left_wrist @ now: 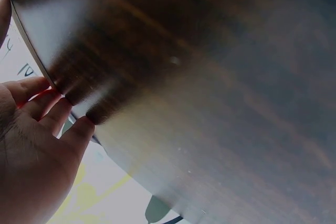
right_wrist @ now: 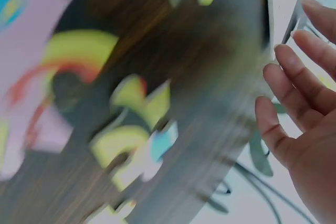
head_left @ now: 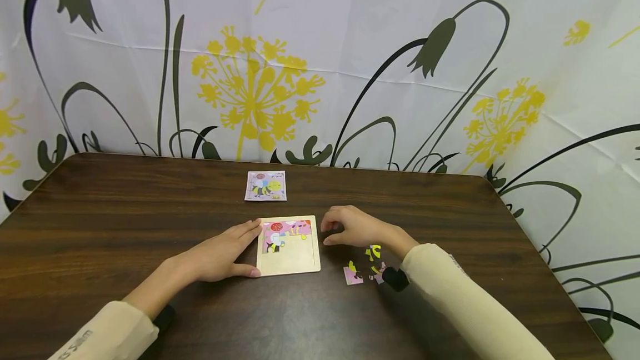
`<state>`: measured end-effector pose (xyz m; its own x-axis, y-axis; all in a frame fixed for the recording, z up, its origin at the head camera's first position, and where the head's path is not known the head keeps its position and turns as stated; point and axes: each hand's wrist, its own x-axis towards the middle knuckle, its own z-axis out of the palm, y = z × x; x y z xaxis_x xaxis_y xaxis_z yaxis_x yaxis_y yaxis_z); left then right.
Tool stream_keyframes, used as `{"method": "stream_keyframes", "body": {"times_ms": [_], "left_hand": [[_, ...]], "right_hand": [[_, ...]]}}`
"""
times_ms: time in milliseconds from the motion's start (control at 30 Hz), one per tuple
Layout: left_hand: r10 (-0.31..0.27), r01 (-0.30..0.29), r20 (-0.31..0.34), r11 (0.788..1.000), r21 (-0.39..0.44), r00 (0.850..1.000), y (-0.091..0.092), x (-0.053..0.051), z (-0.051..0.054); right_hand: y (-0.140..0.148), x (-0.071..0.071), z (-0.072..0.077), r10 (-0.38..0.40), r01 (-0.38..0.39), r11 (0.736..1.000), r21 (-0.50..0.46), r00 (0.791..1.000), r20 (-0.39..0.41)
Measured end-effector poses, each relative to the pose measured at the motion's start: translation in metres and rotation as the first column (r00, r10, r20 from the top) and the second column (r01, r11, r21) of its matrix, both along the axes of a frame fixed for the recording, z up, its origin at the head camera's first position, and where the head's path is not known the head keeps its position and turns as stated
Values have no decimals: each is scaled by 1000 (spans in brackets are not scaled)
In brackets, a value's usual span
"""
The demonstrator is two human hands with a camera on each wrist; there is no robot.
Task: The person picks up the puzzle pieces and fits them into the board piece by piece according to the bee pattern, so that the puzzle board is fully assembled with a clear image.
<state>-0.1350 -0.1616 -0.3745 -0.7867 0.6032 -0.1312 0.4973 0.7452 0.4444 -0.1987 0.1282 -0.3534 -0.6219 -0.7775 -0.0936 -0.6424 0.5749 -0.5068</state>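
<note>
A light wooden puzzle board (head_left: 290,264) lies on the table, its upper and left parts filled with pink, white and yellow pieces. My left hand (head_left: 220,251) rests along the board's left side, fingertips at the upper corner and thumb at the lower one. Just off the right edge hovers my right hand (head_left: 357,228), fingers loosely bent, with nothing seen in them. Below it lie several loose puzzle pieces: a pink one (head_left: 353,274), a yellow and black one (head_left: 373,252), and others partly hidden by the dark wrist camera. The right wrist view shows a bee-striped puzzle piece (right_wrist: 128,148) close up.
Behind the board lies a small square picture card (head_left: 266,186) with a bee on it. The dark wooden table (head_left: 150,199) ends at the back against a white curtain (head_left: 360,99) printed with flowers.
</note>
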Motion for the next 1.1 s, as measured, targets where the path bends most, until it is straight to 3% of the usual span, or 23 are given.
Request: {"method": "stream_keyframes", "body": {"times_ms": [600,1100], "left_hand": [[0,0,0,1000,-10,1000,1,-1,0],[0,0,-7,1000,-9,1000,0,1,2]], "right_hand": [[77,1,0,-121,121,993,16,993,2],[96,14,-16,-152,152,988,-3,986,-66]]}}
